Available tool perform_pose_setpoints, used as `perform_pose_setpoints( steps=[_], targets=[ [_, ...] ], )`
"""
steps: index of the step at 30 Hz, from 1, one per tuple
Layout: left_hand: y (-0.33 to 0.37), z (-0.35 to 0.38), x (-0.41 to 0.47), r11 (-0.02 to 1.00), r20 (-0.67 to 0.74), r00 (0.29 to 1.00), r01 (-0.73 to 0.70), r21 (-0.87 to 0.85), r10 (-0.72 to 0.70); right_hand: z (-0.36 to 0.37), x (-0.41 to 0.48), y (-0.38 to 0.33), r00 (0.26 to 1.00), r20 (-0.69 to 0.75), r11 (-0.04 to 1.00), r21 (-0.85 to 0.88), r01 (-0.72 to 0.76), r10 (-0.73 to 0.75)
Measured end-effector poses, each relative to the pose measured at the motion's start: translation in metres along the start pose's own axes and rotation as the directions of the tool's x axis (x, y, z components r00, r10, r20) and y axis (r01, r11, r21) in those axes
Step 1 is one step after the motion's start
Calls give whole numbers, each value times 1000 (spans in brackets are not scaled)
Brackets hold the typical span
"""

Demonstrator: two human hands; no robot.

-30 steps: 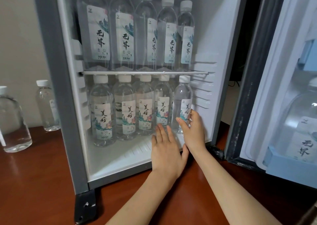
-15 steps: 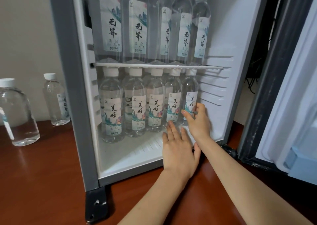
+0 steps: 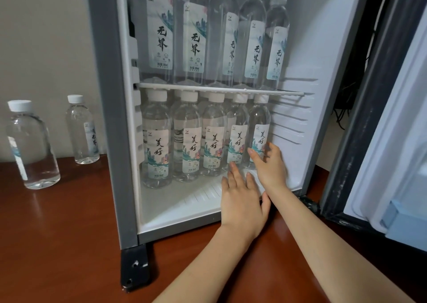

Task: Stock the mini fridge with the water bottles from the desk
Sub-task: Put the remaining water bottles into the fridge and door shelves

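1. At the far left of the table [image 3: 57,233], a wide water bottle [image 3: 32,145] stands upright. A slimmer bottle [image 3: 83,131] stands farther back by the wall. Both are capped and outside the fridge.
2. The mini fridge [image 3: 108,117] stands open on the table. Five tall bottles [image 3: 191,37] line its wire shelf [image 3: 208,89], and a lower row [image 3: 187,141] stands beneath on the fridge floor.
3. The left hand [image 3: 242,201] lies flat on the fridge floor, fingers straight, holding nothing. Its fingertips are just short of the lower row.
4. The right hand [image 3: 270,166] grips the end bottle [image 3: 260,127] at the right of that row, thumb across the label and fingers round its right side.
5. The fridge door [image 3: 392,141] hangs open on the right.
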State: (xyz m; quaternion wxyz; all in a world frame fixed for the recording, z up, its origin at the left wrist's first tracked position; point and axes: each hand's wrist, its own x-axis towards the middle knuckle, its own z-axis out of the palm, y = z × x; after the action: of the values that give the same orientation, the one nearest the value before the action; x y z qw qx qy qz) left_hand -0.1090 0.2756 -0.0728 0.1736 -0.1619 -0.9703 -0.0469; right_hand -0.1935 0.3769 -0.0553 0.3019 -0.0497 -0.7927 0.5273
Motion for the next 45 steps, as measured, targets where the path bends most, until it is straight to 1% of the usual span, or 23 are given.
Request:
perform_pose_setpoints(
  steps=[2, 4, 6, 8, 9, 11, 14, 17, 19, 22, 24, 28, 31, 34, 36, 39, 42, 45],
  targets=[
    [-1, -1, -2, 1000, -1, 1000, -16, 3, 16, -2, -8, 1, 1000, -20, 999, -44, 22, -23],
    [-4, 1, -7, 999, -18, 999, -32, -5, 32, -3, -27, 6, 992, -58, 985, -142, 100, -109],
    [-6, 0, -13, 1000, -94, 995, -21, 5, 21, -7, -50, 13, 976, -116, 975, -152, 165, -183],
    [-6, -3, -23, 999, -94, 996, -17, -31, 14, -13, -67, 15, 975, -139, 983, -84, 163, -174],
    [-6, -1, -28, 998, -117, 993, -32, -56, 25, -17, -73, 14, 977, -136, 986, -62, 154, -161],
    [-8, -3, -41, 991, -123, 992, -32, -126, 17, -21, -85, 10, 979, -131, 987, -62, 151, -158],
    [-13, -7, -62, 986, -158, 987, -4, -167, -23, -28, -106, 2, 979, -140, 989, -53, 141, -147],
    [-17, -10, -82, 977, -223, 972, 24, -211, -72, -36, -126, -4, 984, -150, 995, 5, 97, -95],
    [-20, -14, -96, 968, -242, 962, 63, -242, -123, -40, -141, -12, 984, -155, 994, 46, 98, -90],
    [-20, -27, -121, 942, -159, 977, 82, -325, -140, -45, -167, -29, 988, -106, 990, 71, 119, -111],
    [-20, -32, -136, 936, -150, 975, 104, -336, -163, -44, -183, -37, 988, -73, 989, 55, 140, -136],
    [-22, -44, -162, 918, -151, 970, 122, -379, -191, -37, -206, -46, 993, -46, 992, 64, 111, -108],
    [-32, -48, -175, 848, -178, 949, 136, -512, -260, -32, -219, -59, 996, -16, 992, 96, 87, -86],
    [-45, -50, -184, 766, -181, 908, 197, -611, -378, -24, -229, -70, 991, -2, 987, 93, 134, -135],
    [-55, -52, -189, 690, -181, 863, 234, -685, -472, -15, -235, -76, 986, 7, 983, 71, 167, -168],
    [-75, -57, -196, 586, -177, 800, 251, -770, -574, 4, -248, -89, 963, 22, 963, 23, 269, -269],
    [-104, -61, -204, 558, -174, 764, 276, -783, -622, 32, -261, -104, 922, 63, 924, 6, 382, -382],
    [-141, -66, -215, 525, -168, 716, 310, -793, -677, 63, -276, -121, 872, 124, 881, 51, 471, -473]
  ],
)
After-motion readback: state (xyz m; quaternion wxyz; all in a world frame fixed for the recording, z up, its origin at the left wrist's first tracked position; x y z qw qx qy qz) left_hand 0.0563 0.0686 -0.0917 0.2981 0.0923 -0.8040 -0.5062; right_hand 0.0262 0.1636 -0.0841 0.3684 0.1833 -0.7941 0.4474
